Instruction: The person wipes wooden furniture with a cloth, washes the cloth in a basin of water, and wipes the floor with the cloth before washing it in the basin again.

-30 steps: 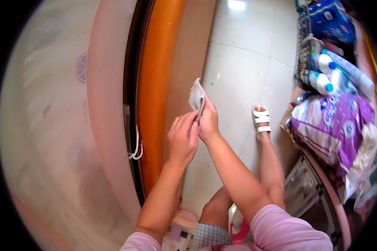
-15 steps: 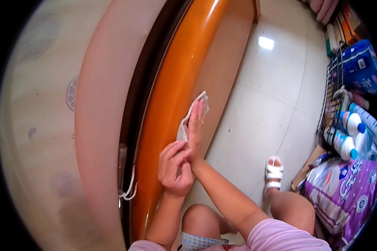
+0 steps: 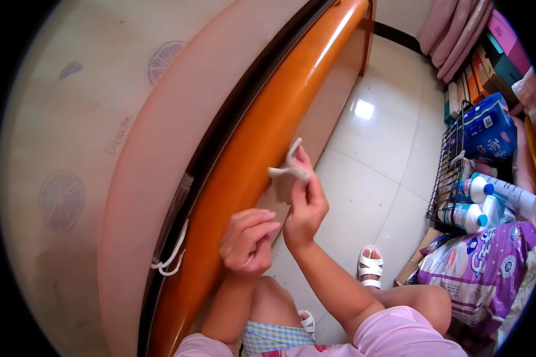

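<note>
My right hand (image 3: 307, 208) is closed on a small white cloth (image 3: 290, 171), pinched between thumb and fingers. The cloth is folded, its ends sticking up and to the left, close to the glossy orange wooden bed rail (image 3: 262, 128). Lower and to the left, my left hand (image 3: 247, 241) hangs in front of the rail with its fingers curled in and the thumb against them. Nothing shows in it, and it is apart from the cloth. Below the rail, the bed's pale side panel (image 3: 332, 119) runs down to the floor.
Left of the rail lies a mattress (image 3: 143, 137) with a pink border and a white cord (image 3: 175, 253) at its edge. On the right, a black wire basket (image 3: 445, 172) holds bottles, beside a blue package (image 3: 488, 128) and a purple bag (image 3: 479, 271). A pink curtain (image 3: 452, 35) hangs behind.
My right hand has come away from the side panel and turned, bunching the cloth that lay flat under its fingers. My left hand is now separate from the right. The view has shifted.
</note>
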### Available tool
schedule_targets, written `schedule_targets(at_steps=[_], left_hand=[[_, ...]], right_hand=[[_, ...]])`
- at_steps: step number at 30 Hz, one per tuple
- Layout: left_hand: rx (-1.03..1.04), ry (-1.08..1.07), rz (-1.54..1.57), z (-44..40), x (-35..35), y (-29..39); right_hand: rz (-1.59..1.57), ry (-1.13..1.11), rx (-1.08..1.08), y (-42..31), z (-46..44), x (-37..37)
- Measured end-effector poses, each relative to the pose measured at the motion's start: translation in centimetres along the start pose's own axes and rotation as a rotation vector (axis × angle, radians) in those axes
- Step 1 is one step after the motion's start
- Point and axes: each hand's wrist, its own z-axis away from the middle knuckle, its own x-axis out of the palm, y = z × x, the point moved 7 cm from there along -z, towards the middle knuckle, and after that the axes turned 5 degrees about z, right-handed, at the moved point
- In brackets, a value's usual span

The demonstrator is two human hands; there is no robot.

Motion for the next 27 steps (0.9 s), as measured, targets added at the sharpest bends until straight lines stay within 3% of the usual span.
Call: schedule_targets(at_steps=[2, 3, 6, 11, 15, 20, 22, 26, 27], left_hand=[[0.01, 0.021, 0.028, 0.4, -1.1, -0.1], [-0.03, 0.079, 0.082, 0.7, -1.8, -0.4], [-0.048, 0.148, 0.119, 0.8, -2.1, -0.3], [-0.044, 0.184, 0.024, -0.4, -1.4, 0.2], [-0.011, 0.17, 0.013, -2.7, 0.3, -0.1], [-0.052, 0.277, -0.034, -4.8, 1.3, -1.9], [-0.019, 0.202, -0.036, -5.0, 2.2, -2.0], [-0.045, 0.167, -0.028, -5.6, 3.1, -2.5], [-0.043, 0.156, -0.008, -5.7, 3.0, -2.6]], right_hand=[[0.591, -0.423, -0.58, -2.7, 1.5, 3.3], [0.707, -0.565, -0.6, -2.1, 1.8, 5.1], [0.971, -0.649, -0.771, -2.4, 0.9, 7.4], [0.95, -0.751, -0.733, -2.5, -1.4, 8.6], [0.991, -0.728, -0.819, -1.5, -3.6, 8.4], [1.172, -0.626, -0.896, -0.9, -15.3, 7.5], [1.295, -0.693, -0.744, 0.3, -21.1, 7.5], [1.289, -0.26, -1.105, 0.0, -34.2, 2.9], [1.218, -0.142, -0.783, -2.0, -37.4, 0.5]])
